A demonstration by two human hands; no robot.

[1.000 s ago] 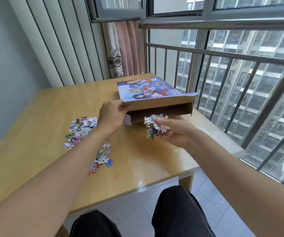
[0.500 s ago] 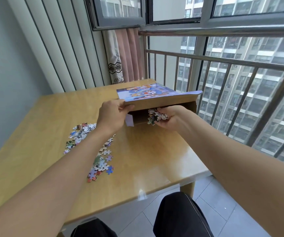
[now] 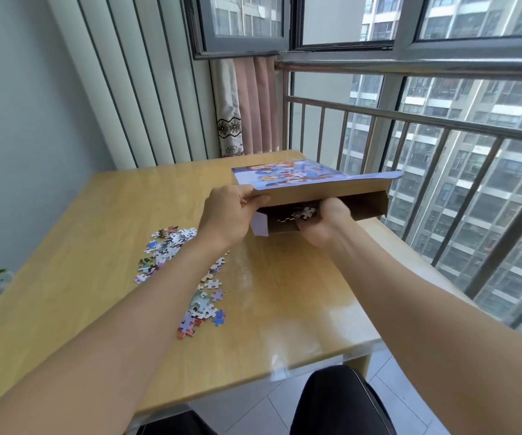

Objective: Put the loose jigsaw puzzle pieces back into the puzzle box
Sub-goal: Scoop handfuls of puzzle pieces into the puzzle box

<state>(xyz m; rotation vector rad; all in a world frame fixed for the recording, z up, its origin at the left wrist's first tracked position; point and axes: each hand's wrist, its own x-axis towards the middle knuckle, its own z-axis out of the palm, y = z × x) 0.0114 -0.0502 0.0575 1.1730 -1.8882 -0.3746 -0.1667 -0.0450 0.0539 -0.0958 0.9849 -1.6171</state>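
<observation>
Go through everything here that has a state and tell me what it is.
Box: flap lifted, end open.
Left hand: grips the flap.
Right hand: at the opening, holding pieces.
Loose pieces: scattered on the table.
Window: ajar.

One head-worn wide-angle camera looks forward and down over both forearms onto the wooden table (image 3: 96, 215), close to it, facing the window railing (image 3: 410, 120) beyond.

Blue cartoon print is showing on the brown cardboard puzzle box (image 3: 300, 175), multicoloured puzzle pieces (image 3: 171, 243) are dotting the pale yellow wooden counter (image 3: 284, 293)
</observation>
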